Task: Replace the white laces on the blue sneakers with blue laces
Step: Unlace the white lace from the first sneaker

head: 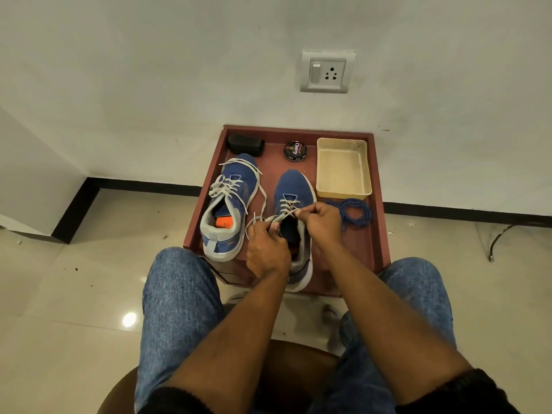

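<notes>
Two blue sneakers stand on a small dark-red table (378, 240). The left sneaker (230, 201) is laced in white, its lace ends loose over the toe and side. The right sneaker (294, 192) has white lace (287, 204) in its front eyelets. My left hand (267, 252) grips the near left side of this shoe's opening and holds a white lace end that loops off to the left. My right hand (321, 224) pinches the white lace at the top eyelets. A coil of blue laces (355, 215) lies to the right of that hand.
At the table's back stand a black block (245, 144), a round tin of shoe polish (295, 150) and a cream plastic tray (343, 168). A wall with a socket (327, 72) rises behind. My jeans-clad knees flank the table; tiled floor spreads around, and a cable (507, 231) lies at right.
</notes>
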